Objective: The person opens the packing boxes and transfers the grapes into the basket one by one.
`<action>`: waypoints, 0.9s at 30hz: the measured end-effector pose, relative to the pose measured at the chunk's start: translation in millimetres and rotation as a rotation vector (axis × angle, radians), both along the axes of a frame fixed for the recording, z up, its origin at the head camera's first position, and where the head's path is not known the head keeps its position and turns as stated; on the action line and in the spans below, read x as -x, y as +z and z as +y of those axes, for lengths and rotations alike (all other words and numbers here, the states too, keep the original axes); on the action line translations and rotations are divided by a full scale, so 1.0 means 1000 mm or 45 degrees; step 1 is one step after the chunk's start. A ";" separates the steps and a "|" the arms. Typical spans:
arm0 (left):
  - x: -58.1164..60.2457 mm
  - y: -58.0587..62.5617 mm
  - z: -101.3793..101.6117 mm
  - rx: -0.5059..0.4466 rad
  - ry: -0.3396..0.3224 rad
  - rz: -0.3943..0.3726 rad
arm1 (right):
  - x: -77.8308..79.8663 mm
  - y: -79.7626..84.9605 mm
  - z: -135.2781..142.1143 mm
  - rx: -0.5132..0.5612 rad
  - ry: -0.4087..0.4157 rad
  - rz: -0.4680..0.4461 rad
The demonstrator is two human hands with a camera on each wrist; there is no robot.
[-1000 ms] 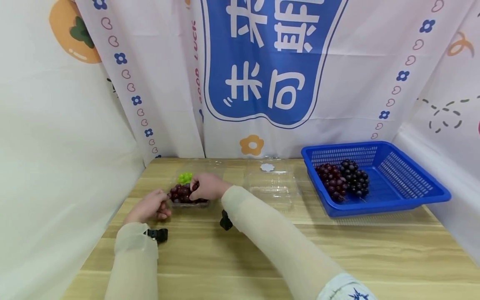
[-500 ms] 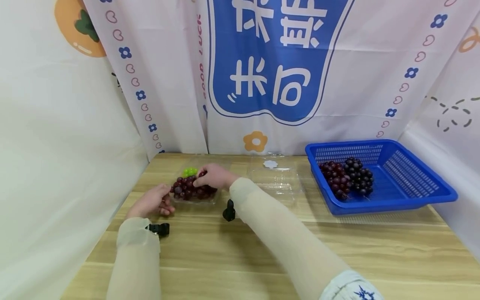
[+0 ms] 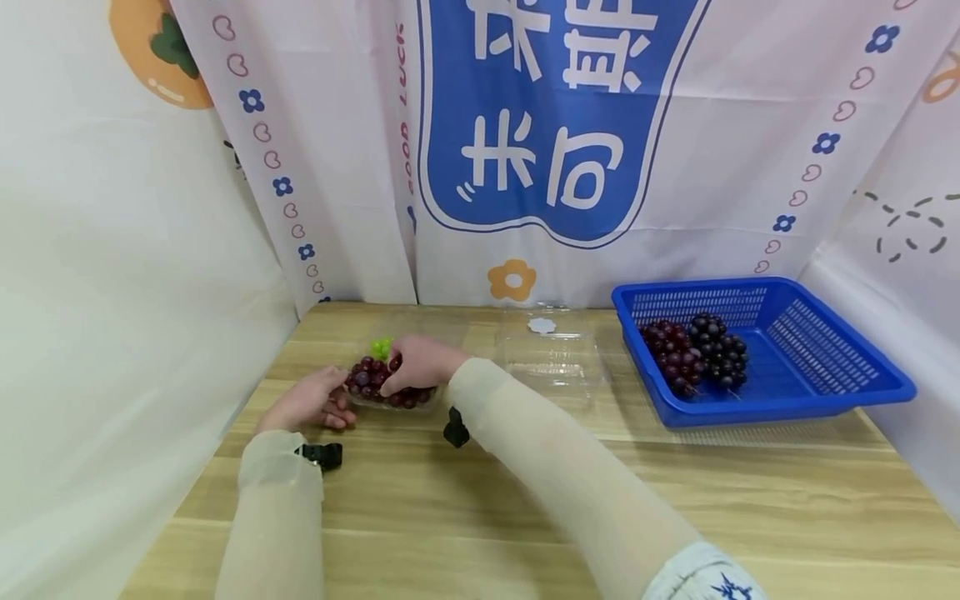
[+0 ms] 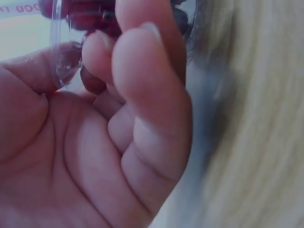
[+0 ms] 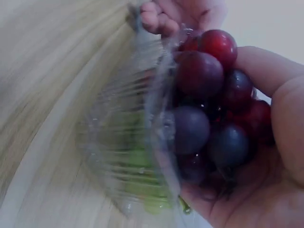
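A clear plastic fruit box [image 5: 114, 137] holds a bunch of dark red grapes [image 3: 367, 377] and some green grapes [image 3: 382, 347]. My left hand [image 3: 309, 402] pinches the box's left rim between thumb and fingers, as the left wrist view shows; its lower fingers curl loosely below. From above, my right hand [image 3: 423, 364] grips the red bunch, thumb and fingers on either side of it. Seen from the right wrist, the red grapes [image 5: 199, 76] stand above the box rim, and the green ones show blurred through its wall.
Another clear plastic box [image 3: 551, 358], lid raised with a white label, stands right of the first. A blue basket [image 3: 795, 408] at the back right holds a red bunch [image 3: 671, 354] and a black bunch [image 3: 718, 352] of grapes. A printed curtain [image 3: 465, 250] hangs behind the wooden table [image 3: 525, 508].
The head view has shifted slightly. My right hand stays on the red grapes and has moved a little over the bunch, while the left hand keeps its hold on the box.
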State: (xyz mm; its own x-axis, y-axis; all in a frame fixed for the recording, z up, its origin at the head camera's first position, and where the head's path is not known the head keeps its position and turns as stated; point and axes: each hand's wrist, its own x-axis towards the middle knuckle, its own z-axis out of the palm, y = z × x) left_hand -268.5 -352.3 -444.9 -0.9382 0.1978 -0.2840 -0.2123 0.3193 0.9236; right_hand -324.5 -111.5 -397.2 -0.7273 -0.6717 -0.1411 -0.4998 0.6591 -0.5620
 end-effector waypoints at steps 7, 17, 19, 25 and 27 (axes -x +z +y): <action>0.000 -0.007 0.003 0.008 -0.004 0.001 | 0.005 0.013 0.020 0.145 0.012 -0.127; 0.002 -0.004 0.005 -0.026 -0.006 0.016 | 0.024 0.094 0.091 0.088 -0.023 -0.048; 0.003 -0.004 0.004 -0.024 -0.003 0.019 | 0.029 0.106 0.113 0.082 -0.065 -0.004; 0.003 -0.005 0.001 -0.031 -0.005 0.027 | 0.039 0.142 0.191 0.036 -0.250 0.117; 0.003 -0.005 -0.001 -0.035 0.001 0.026 | 0.040 0.152 0.218 0.019 -0.311 0.117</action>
